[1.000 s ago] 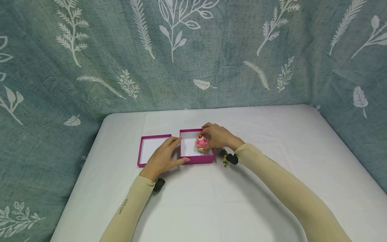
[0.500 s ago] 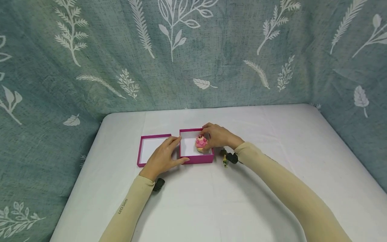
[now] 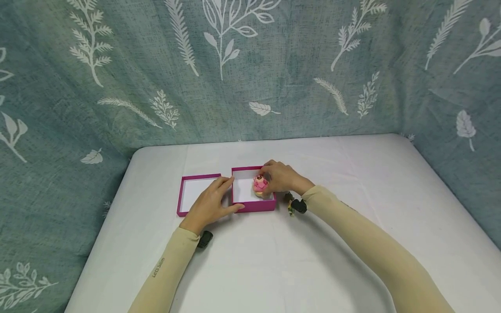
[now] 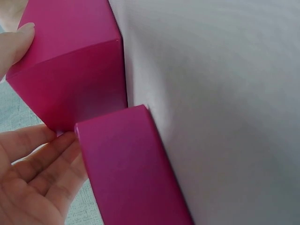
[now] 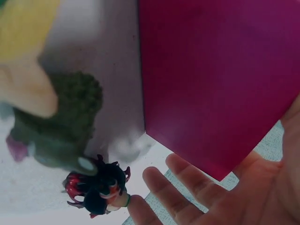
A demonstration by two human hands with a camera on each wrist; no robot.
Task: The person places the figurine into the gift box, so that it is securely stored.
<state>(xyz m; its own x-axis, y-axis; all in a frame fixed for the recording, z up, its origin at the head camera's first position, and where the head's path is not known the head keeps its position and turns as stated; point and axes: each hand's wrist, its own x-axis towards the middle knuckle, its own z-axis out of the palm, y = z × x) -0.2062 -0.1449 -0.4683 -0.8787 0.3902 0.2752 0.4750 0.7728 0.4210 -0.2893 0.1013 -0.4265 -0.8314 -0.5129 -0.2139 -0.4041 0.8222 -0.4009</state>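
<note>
A magenta box with a white inside stands on the table, its top uncovered. In its right part sits a small pink and cream toy figure, shaped rather like a cupcake. My right hand reaches over the right wall and pinches this figure; several of its fingers stay outside the box in the right wrist view. My left hand grips the box at the left, thumb on the front wall and fingers round the far corner. The figure's right side is hidden by the right hand.
The shallow magenta lid lies white inside up, left of the box and partly behind my left hand. Small toy figures lie right of the box by my right wrist; one has dark and red hair. A leaf-patterned cloth hangs behind the table.
</note>
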